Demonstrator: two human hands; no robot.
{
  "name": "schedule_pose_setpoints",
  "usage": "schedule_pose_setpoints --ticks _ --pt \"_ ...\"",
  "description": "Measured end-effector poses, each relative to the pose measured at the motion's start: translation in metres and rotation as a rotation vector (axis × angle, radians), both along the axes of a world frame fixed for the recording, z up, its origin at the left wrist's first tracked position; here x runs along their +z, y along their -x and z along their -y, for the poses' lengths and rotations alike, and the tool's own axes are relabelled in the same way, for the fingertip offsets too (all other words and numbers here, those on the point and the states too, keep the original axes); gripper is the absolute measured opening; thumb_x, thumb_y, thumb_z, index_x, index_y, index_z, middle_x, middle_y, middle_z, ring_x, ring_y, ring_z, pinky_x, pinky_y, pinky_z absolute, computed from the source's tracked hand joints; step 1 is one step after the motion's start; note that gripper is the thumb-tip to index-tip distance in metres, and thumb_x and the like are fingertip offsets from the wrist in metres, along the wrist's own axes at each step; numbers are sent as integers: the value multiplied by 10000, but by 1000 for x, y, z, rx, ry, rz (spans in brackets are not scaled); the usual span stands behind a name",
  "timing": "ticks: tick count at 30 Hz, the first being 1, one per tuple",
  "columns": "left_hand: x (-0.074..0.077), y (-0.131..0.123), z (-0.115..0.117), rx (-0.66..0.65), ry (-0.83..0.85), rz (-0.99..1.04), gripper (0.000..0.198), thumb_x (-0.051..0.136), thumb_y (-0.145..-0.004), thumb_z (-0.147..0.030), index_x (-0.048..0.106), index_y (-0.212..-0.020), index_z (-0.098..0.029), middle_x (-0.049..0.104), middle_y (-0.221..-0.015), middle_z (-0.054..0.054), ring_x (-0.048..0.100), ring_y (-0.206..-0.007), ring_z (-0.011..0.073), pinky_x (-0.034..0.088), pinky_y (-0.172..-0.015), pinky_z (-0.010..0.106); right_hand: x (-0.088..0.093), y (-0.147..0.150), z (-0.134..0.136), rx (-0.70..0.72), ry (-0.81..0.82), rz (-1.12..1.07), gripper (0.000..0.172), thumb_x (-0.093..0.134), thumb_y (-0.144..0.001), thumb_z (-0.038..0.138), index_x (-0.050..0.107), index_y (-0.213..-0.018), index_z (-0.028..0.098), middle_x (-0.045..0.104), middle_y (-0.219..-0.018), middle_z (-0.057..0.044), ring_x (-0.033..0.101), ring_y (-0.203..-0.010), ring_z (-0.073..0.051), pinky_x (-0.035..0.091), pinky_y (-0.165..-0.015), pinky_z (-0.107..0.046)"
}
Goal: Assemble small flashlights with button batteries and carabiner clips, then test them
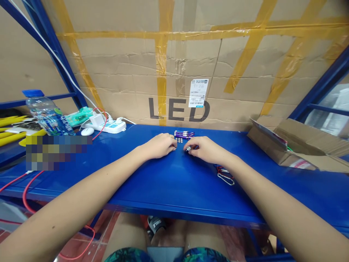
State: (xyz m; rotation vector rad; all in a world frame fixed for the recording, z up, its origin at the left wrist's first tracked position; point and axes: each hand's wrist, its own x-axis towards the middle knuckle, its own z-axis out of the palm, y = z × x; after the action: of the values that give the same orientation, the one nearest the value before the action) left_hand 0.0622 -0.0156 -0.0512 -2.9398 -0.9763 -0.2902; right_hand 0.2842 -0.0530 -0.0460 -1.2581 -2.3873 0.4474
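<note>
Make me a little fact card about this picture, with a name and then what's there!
Left hand: fingers curled beside small silver pieces; can't tell if it holds anything
Right hand: holding a round silver thing
Behind the small pieces: purple tubes
By the right forearm: metal clips
Table: blue
Left side: bottle with blue cap, white power strip
Right side: open cardboard box

Bright, fairly even light falls on the desk [163, 189], leaving a soft sheen at its middle and small glints on the tape [160, 58] behind it. Wide-angle distortion slants the posts [319, 90] beside it; blocky pixels [51, 153] hide a patch at its left.
</note>
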Motion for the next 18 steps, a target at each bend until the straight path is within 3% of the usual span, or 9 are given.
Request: schedule_pose_setpoints --ticks 6,11,14,18 --pt "-1 -2 -3 35 70 161 86 612 -815 -159 683 -853 -190 703 -944 40 583 -953 228 442 -874 372 -2 -1 -2 -13 1 -7 286 564 -782 53 754 -931 206 760 -991 -33 677 -903 -200 489 -845 -303" --pt "3 -7 7 -40 82 390 96 592 -826 -124 676 -833 -171 678 -847 18 600 -772 150 462 -755 298 -3 -1 -3 -54 9 -10 286 560 -776 57 746 -944 195 757 -932 -34 674 -853 -196 481 -784 -287" --pt "4 -11 14 -112 -7 514 82 593 -872 -156 672 -858 -170 662 -852 18 601 -793 144 470 -764 289 -2 -2 -3 -56 18 -35 243 570 -789 82 739 -927 188 749 -876 -24 666 -809 -184 467 -758 -272" --pt "3 -15 19 -244 -43 499 97 571 -920 -164 668 -908 -170 684 -916 37 615 -876 156 487 -838 306 -2 -1 -2 -36 3 -39 167 580 -800 117 721 -865 178 730 -820 -18 644 -756 -176 439 -710 -264"
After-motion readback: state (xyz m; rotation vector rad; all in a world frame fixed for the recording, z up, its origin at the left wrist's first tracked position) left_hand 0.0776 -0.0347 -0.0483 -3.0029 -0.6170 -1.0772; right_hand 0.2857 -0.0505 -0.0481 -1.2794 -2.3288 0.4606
